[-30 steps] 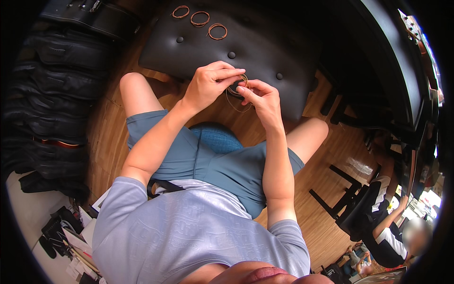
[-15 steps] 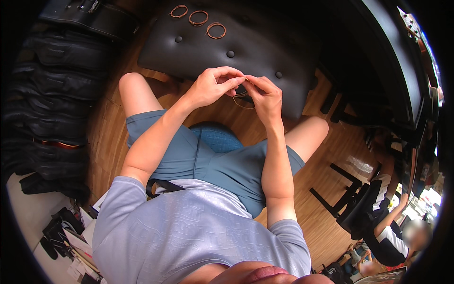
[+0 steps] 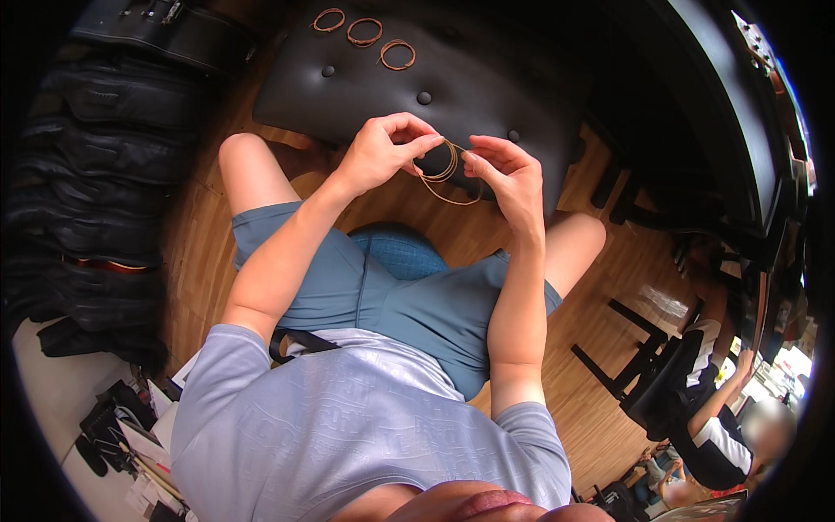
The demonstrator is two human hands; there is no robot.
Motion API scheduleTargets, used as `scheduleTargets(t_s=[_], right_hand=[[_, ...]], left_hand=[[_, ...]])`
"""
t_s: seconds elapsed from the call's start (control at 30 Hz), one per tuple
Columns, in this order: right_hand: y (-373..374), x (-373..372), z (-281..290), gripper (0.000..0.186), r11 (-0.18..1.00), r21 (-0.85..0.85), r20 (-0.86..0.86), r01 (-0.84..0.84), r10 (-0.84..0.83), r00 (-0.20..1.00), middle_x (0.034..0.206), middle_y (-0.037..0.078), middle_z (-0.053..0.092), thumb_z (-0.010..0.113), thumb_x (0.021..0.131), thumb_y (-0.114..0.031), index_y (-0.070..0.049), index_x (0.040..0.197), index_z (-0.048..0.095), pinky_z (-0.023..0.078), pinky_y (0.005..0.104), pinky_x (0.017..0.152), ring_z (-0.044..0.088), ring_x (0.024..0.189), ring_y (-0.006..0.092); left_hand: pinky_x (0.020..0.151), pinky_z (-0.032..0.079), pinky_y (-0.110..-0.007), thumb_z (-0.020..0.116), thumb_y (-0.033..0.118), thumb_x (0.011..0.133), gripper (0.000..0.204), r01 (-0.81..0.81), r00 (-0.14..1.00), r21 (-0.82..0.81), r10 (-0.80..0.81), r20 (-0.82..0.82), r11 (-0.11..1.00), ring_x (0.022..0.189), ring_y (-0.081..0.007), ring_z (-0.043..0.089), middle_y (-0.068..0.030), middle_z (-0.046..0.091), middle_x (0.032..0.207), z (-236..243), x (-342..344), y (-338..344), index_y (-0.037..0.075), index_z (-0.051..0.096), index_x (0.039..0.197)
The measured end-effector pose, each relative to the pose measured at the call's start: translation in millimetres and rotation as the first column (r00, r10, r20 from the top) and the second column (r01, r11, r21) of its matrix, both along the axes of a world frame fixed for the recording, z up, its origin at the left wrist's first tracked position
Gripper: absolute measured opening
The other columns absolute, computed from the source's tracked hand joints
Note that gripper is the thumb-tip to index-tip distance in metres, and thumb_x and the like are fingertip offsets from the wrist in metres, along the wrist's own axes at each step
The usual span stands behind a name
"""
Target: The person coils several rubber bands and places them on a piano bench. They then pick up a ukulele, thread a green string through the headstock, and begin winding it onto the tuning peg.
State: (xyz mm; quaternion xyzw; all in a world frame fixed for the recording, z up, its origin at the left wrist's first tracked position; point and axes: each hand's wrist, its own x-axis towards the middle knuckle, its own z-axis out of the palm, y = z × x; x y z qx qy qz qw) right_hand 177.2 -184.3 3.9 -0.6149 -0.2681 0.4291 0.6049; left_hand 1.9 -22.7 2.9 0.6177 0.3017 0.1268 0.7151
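Note:
My left hand [image 3: 376,155] and my right hand [image 3: 511,181] are raised between my knees, near the front edge of a black padded bench [image 3: 474,87]. Between them is a loose coil of thin brass-coloured wire or string [image 3: 452,165], pinched by my left fingertips at its upper left. My right thumb and index finger grip it on the right, with the other fingers curled above. One longer loop hangs below the coil. Three copper-coloured coils [image 3: 381,33] lie in a row along the back left of the bench.
Black soft cases [image 3: 104,174] line the left side, with papers and gear at lower left. A large black glossy piece of furniture [image 3: 731,130] stands at right. Below it, a co-worker [image 3: 726,444] sits on a black chair [image 3: 631,357]; others appear small beyond. Wooden floor [image 3: 196,287] surrounds me.
My right hand has moved rightward, apart from my left, drawing the coil into view with a wider hanging loop. My left hand has shifted slightly up and left since half a second ago.

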Motion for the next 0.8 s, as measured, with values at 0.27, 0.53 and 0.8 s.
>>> scheduleTargets(t_s=[0.27, 0.53, 0.8], right_hand=[[-1.3, 1.4, 1.0, 0.028, 0.997, 0.035, -0.113, -0.067, 0.07, 0.991, 0.103, 0.013, 0.076, 0.07, 0.102, -0.014, 0.006, 0.123, 0.07, 0.061, 0.0298, 0.084, 0.073, 0.089, 0.0172], [1.2, 1.3, -1.0, 0.036, 0.995, 0.094, -0.298, -0.027, 0.054, 0.953, 0.109, 0.014, 0.075, 0.06, 0.11, -0.026, 0.005, 0.126, 0.069, 0.061, 0.0304, 0.085, 0.073, 0.093, 0.0171], [-0.4, 5.1, -5.1, 0.03, 0.994, 0.024, -0.166, 0.108, -0.102, 0.981, 0.103, 0.013, 0.077, 0.068, 0.105, -0.022, 0.003, 0.121, 0.073, 0.061, 0.0266, 0.076, 0.072, 0.091, 0.0145]], left_hand=[[0.077, 0.055, -0.025, 0.075, 0.021, 0.1, 0.022, 0.018, 0.999, 0.373, -0.032, 0.031, 0.928, 0.086, -0.0081, 0.067, -0.0008, 0.074, 0.094, 0.9, 1.6, -6.1, 0.001, 0.078, 0.11], [0.074, 0.051, -0.024, 0.07, 0.021, 0.103, 0.023, 0.019, 1.0, 0.137, -0.021, 0.018, 0.99, 0.083, -0.0062, 0.063, 0.0008, 0.073, 0.092, 1.4, 1.6, -4.5, 0.002, 0.077, 0.114], [0.075, 0.049, -0.023, 0.066, 0.025, 0.107, 0.024, -0.092, 0.993, -0.018, 0.093, 0.067, 0.996, 0.085, -0.006, 0.062, 0.0008, 0.071, 0.093, -1.4, 0.5, 1.3, 0.005, 0.074, 0.117]])
